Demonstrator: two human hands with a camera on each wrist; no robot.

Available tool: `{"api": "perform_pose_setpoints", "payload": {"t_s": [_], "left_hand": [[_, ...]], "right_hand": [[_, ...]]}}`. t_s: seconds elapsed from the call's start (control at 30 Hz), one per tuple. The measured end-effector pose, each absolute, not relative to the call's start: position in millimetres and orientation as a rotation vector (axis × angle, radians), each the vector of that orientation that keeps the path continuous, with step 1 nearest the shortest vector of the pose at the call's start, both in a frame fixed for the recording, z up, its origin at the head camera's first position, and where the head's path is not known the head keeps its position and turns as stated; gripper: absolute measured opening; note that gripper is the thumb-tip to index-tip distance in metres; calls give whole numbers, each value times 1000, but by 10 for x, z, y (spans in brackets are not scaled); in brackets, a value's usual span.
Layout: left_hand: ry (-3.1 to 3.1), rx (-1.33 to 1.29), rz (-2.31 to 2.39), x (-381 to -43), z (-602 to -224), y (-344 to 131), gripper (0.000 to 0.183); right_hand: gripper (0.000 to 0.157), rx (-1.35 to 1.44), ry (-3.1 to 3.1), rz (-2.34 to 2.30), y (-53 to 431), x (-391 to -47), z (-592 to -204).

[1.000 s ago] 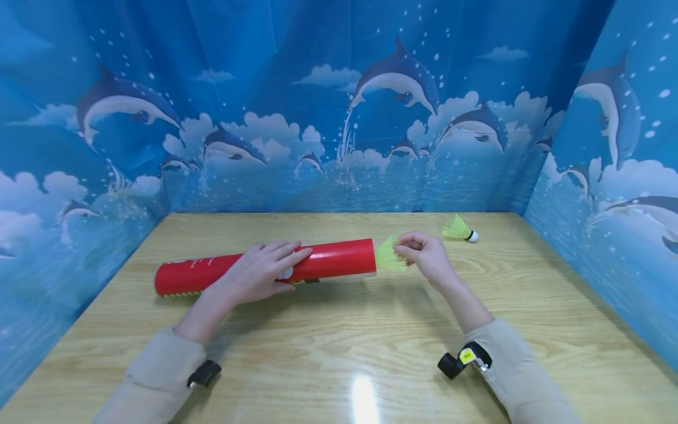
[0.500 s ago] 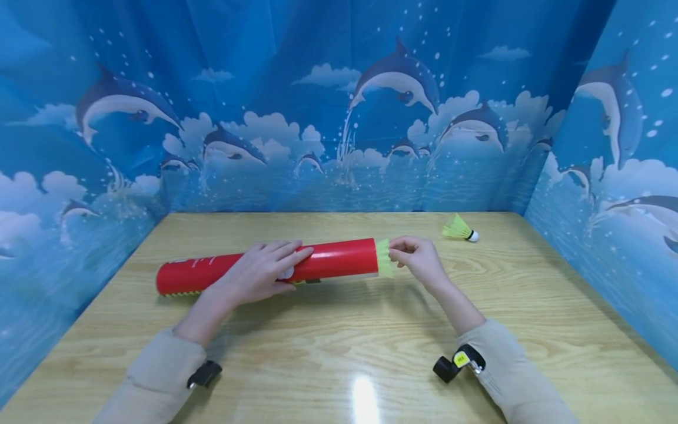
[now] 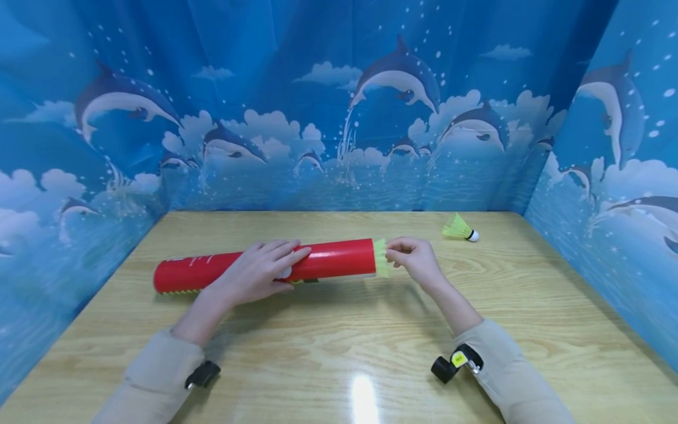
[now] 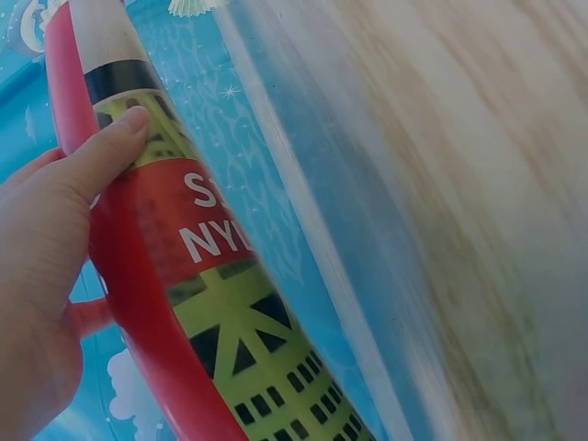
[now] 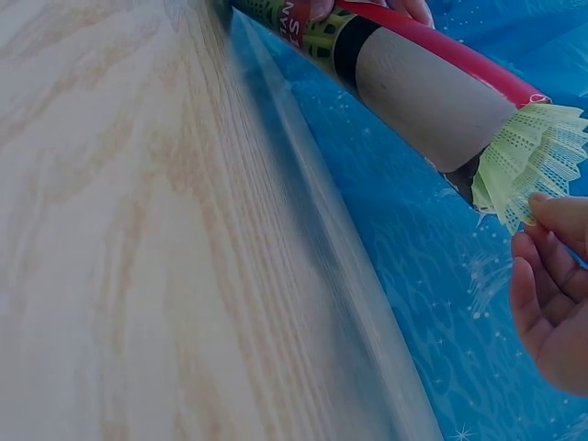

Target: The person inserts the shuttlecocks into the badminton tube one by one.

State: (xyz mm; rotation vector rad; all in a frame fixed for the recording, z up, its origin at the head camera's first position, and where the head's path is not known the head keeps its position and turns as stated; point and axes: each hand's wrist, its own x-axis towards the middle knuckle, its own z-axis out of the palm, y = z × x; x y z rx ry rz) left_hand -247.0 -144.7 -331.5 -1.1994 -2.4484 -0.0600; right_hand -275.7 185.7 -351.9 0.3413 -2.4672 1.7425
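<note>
A long red shuttlecock tube (image 3: 339, 259) lies across the table in the head view, its right end raised a little. My left hand (image 3: 259, 268) grips it around the middle, thumb on the near side, as the left wrist view shows over the printed yellow-green label (image 4: 230, 312). From the tube's right end sticks the yellow-green skirt of a shuttlecock (image 5: 537, 156); its head is hidden inside. My right hand (image 3: 415, 259) pinches the skirt's edge between thumb and fingertips, plain in the right wrist view.
Another yellow-green shuttlecock (image 3: 458, 228) with a white head lies on the wooden table (image 3: 318, 365) at the back right, beyond my right hand. Blue dolphin-print curtains (image 3: 296, 106) close off the table's back and sides.
My right hand has moved left, pushing the shuttlecock deeper, so less of its skirt shows outside the tube. In the last half second little has shifted. My left hand keeps its grip.
</note>
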Motion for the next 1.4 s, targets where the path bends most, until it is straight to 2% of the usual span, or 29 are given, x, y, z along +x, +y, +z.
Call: {"api": "perform_pose_setpoints", "payload": {"t_s": [1.4], "left_hand": [[-2427,-1224,-61,-2475,-3289,-1369,91]], "right_hand": [[15,339,-2437,1793,1763,-2741,-3530]]}}
